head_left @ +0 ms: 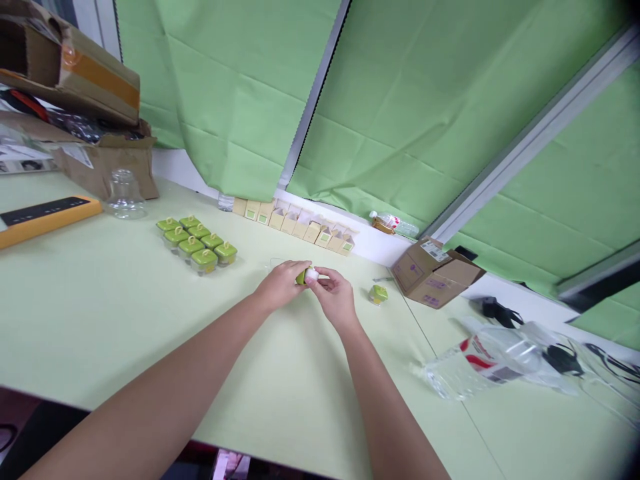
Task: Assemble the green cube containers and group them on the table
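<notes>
Near the middle of the table, my left hand (283, 285) is closed on a green lid (302, 276), like those on the small jars nearby. The fingers of my right hand (333, 294) pinch a small white round piece (312, 274) against the lid. Just behind my left hand, a clear rim (273, 263) shows in part, and my hand hides the rest. Off to the left, several small clear jars with green looped lids (191, 247) stand in two rows. A single green-lidded jar (379, 295) stands right of my right hand.
Small cardboard boxes (300, 227) line the table's back edge. A larger carton (433, 272) and a big clear plastic bottle (483, 363) are on the right, near black cables (563, 359). A clear glass jar (125, 195), an orange-edged device (50, 219) and stacked cartons (100, 83) occupy the left.
</notes>
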Motion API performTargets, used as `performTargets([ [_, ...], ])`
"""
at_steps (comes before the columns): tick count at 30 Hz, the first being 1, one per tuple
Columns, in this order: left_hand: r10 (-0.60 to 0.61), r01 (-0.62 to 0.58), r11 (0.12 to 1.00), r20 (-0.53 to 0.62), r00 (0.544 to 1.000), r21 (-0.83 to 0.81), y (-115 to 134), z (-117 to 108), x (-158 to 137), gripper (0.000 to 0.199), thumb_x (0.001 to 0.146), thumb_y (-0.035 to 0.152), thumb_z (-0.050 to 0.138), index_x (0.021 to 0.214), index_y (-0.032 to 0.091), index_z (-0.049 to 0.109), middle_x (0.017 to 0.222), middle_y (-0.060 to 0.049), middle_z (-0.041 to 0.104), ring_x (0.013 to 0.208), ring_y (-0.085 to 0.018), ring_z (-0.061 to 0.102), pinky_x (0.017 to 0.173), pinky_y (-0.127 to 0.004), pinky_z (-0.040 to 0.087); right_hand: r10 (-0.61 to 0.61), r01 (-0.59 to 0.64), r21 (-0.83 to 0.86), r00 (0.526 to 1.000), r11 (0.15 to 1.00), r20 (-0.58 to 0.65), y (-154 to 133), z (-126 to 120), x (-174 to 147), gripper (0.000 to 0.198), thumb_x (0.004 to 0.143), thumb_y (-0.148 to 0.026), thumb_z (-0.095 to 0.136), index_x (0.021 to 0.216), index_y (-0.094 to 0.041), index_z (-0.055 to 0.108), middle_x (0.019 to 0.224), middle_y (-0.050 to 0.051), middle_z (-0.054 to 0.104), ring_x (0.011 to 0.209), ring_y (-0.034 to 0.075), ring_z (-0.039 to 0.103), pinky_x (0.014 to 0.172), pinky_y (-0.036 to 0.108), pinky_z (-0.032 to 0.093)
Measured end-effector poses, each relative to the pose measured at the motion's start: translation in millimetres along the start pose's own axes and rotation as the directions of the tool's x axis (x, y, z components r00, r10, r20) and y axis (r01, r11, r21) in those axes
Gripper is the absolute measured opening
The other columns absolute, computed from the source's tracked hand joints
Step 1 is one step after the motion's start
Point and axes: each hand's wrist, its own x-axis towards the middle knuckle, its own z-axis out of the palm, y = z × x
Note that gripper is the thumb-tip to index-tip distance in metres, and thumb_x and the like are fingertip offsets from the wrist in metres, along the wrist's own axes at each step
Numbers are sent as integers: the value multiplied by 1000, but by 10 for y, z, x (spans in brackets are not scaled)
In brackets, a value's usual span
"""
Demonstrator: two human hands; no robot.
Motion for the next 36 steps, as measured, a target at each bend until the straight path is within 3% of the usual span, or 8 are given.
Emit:
performTargets([
  [7, -42, 43, 999, 37, 998, -8, -22, -13, -25, 45, 78, 23, 65, 123, 26, 65, 114, -5, 71, 104, -26, 65, 90, -36, 52, -127, 127, -205, 992, 970, 10, -70, 17, -40, 33, 79, -43, 71, 106, -24, 71, 104, 6, 71, 79, 19, 66, 73, 34, 54],
  [11, -123, 124, 967, 17, 992, -222, 2, 20, -4, 54, 73, 23, 69, 127, 22, 62, 116, -6, 69, 99, -22, 66, 90, -34, 53, -73, 67, -124, 996, 990, -44, -105, 31, -44, 31, 79, -44, 71, 102, -22, 67, 100, 6, 71, 76, 18, 66, 70, 32, 52],
  [13, -216, 215, 875, 48, 975, -434, 33, 23, 21, 56, 72, 26, 72, 127, 18, 62, 113, -8, 70, 99, -22, 66, 90, -35, 53, -15, 14, -18, 998, 1000, -61, -124, 19, -33, 32, 78, -45, 72, 99, -21, 66, 96, 6, 71, 75, 18, 65, 66, 30, 50],
  [16, -327, 366, 624, 195, 925, -690, 87, -1, 54, 49, 76, 36, 74, 120, 16, 65, 110, -10, 70, 101, -22, 65, 92, -37, 51, 45, -36, 101, 996, 994, -79, -163, -9, -18, 36, 76, -47, 74, 97, -20, 63, 87, 5, 70, 72, 18, 65, 61, 28, 47],
  [19, -330, 425, 444, 297, 896, -789, 121, -20, 64, 43, 77, 45, 75, 108, 15, 72, 108, -10, 69, 102, -22, 64, 98, -39, 48, 48, -38, 136, 996, 990, -69, -198, -18, -21, 39, 74, -47, 77, 98, -20, 61, 78, 3, 70, 67, 16, 63, 59, 26, 45],
  [22, -322, 409, 357, 300, 898, -840, 126, 1, 57, 41, 76, 47, 77, 100, 14, 75, 106, -10, 69, 104, -23, 62, 101, -41, 45, 16, -9, 123, 998, 992, -60, -208, -9, -33, 39, 75, -47, 77, 99, -20, 61, 75, 3, 70, 65, 17, 63, 57, 26, 45],
  [31, -312, 379, 307, 284, 907, -873, 113, 36, 38, 37, 77, 45, 76, 97, 13, 76, 106, -11, 70, 106, -24, 61, 102, -42, 44, -48, 53, 79, 996, 995, -69, -156, -10, -18, 37, 76, -45, 76, 101, -19, 66, 88, 7, 74, 79, 21, 70, 74, 34, 56],
  [36, -303, 391, 296, 303, 904, -872, 109, 3, 50, 36, 77, 44, 77, 97, 13, 77, 107, -11, 71, 108, -24, 62, 104, -43, 42, -44, 56, 95, 992, 994, -118, -155, 30, -27, 38, 73, -43, 80, 98, -19, 67, 98, 8, 73, 80, 21, 71, 75, 35, 58],
])
